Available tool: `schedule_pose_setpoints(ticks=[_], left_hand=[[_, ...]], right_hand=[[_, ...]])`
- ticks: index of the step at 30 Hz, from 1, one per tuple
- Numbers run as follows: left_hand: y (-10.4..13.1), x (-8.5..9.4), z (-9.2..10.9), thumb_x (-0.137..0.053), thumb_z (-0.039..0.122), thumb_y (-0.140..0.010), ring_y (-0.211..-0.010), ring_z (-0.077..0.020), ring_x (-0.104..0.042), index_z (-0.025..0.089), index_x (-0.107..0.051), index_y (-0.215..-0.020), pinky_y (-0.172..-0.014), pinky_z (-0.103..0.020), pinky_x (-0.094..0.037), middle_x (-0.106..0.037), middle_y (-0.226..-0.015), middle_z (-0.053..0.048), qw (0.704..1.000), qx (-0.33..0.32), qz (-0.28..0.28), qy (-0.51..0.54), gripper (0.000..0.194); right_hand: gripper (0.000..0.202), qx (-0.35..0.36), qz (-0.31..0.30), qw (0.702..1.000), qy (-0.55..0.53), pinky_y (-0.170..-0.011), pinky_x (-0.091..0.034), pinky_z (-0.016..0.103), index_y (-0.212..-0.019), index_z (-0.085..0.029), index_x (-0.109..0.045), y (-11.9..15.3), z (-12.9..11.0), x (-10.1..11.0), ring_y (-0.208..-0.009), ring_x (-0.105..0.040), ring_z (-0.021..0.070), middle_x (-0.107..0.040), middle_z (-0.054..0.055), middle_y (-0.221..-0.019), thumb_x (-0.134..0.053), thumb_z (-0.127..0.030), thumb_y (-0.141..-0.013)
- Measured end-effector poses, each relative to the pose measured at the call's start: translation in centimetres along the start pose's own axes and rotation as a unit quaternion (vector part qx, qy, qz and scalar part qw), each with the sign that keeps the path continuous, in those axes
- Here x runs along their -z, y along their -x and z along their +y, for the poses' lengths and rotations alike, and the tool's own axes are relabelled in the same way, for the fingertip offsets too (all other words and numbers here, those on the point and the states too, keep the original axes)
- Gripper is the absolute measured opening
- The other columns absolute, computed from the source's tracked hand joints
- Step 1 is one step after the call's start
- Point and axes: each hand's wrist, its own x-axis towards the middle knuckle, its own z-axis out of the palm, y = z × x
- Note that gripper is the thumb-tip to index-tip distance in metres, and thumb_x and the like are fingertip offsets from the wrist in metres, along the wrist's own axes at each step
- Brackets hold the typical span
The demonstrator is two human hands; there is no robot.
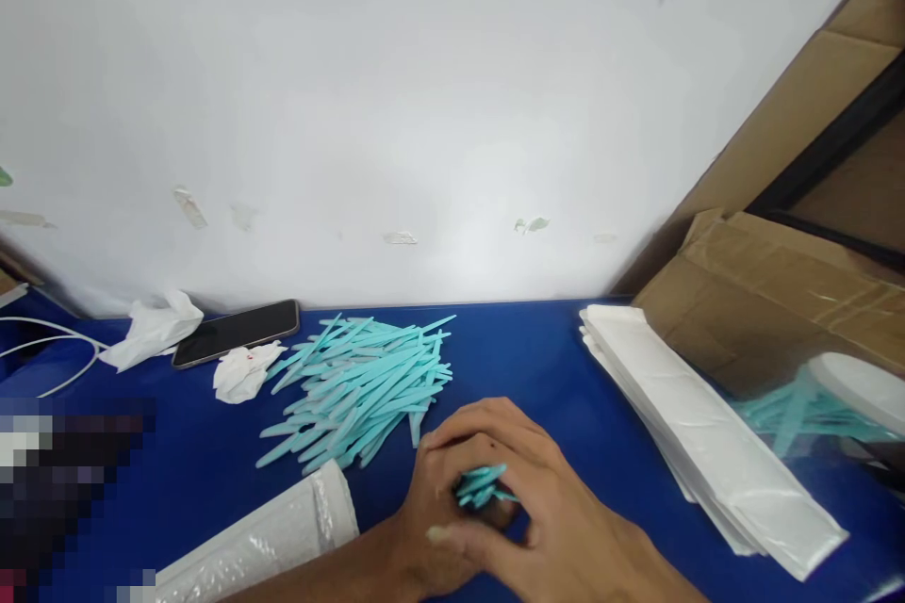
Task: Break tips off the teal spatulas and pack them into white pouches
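Observation:
Both hands close together around a small bundle of slim teal plastic sticks point(481, 485), whose ends show in the gap between thumbs and fingers. My left hand point(433, 513) wraps the bundle from the left, and my right hand point(558, 499) cups it from the right, its fingers lying over the left ones. How many sticks are inside is hidden. Just beyond the hands lies a loose pile of the same tapered teal sticks point(368, 386) on the blue tabletop point(523, 349). Below the pile, beside my left forearm, is a white roll in clear plastic point(283, 528).
A stack of long white sleeves point(707, 433) lies on the right, near a clear bag of teal pieces point(813, 410) and a cardboard box point(770, 301). At back left are a phone point(240, 332), crumpled tissues point(244, 371) and a white cable point(89, 349). A white wall point(424, 113) bounds the table.

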Motion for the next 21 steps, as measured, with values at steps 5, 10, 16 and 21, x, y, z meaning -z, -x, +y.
schedule_pose_setpoints(ticks=[5, 10, 16, 21], left_hand=[[-0.2, 0.1, 1.4, -0.063, 0.024, -0.079, -0.075, -0.0213, -0.058, 0.025, -0.046, -0.066, -0.074, -0.035, -0.049, -0.059, -0.074, 0.000, 0.994, -0.054, -0.003, -0.091, 0.022], [-0.4, -0.4, 0.3, -0.057, 0.022, -0.085, -0.071, -0.0229, -0.063, 0.025, -0.050, -0.066, -0.072, -0.038, -0.048, -0.063, -0.068, -0.001, 0.991, -0.014, -0.023, -0.127, 0.021], [-1.1, -0.5, 1.9, -0.059, 0.017, -0.084, -0.095, -0.0241, -0.066, 0.025, -0.064, -0.085, -0.091, -0.037, -0.049, -0.071, -0.095, -0.004, 0.988, -0.046, -0.053, -0.140, 0.010], [-0.6, 1.6, 6.5, -0.082, 0.052, -0.067, -0.135, -0.0376, -0.044, 0.026, -0.046, -0.146, -0.110, -0.047, -0.037, -0.052, -0.146, -0.011, 0.966, 0.017, -0.087, -0.245, 0.090]], right_hand=[[0.011, 0.000, 0.042, 0.998, -0.038, -0.091, -0.052, 0.032, -0.094, -0.025, -0.063, -0.1, 0.6, -0.5, -0.102, -0.065, 0.0180, -0.069, 0.001, -0.108, -0.069, -0.019, -0.085], [0.017, -0.036, 0.063, 0.989, -0.132, -0.080, -0.056, 0.032, -0.075, -0.023, -0.057, -0.1, 2.4, -1.5, -0.088, -0.069, 0.0184, -0.069, 0.001, -0.099, -0.072, -0.028, -0.082], [0.012, -0.031, 0.096, 0.985, -0.138, -0.080, -0.056, 0.035, -0.082, -0.025, -0.065, 0.4, 2.7, -1.2, -0.087, -0.069, 0.0205, -0.072, 0.001, -0.096, -0.057, -0.029, -0.090], [0.044, -0.112, 0.198, 0.939, -0.257, -0.099, -0.050, 0.039, -0.080, -0.023, -0.073, 0.9, 3.5, 0.7, -0.097, -0.067, 0.0239, -0.071, 0.005, -0.086, -0.040, -0.044, -0.101]])
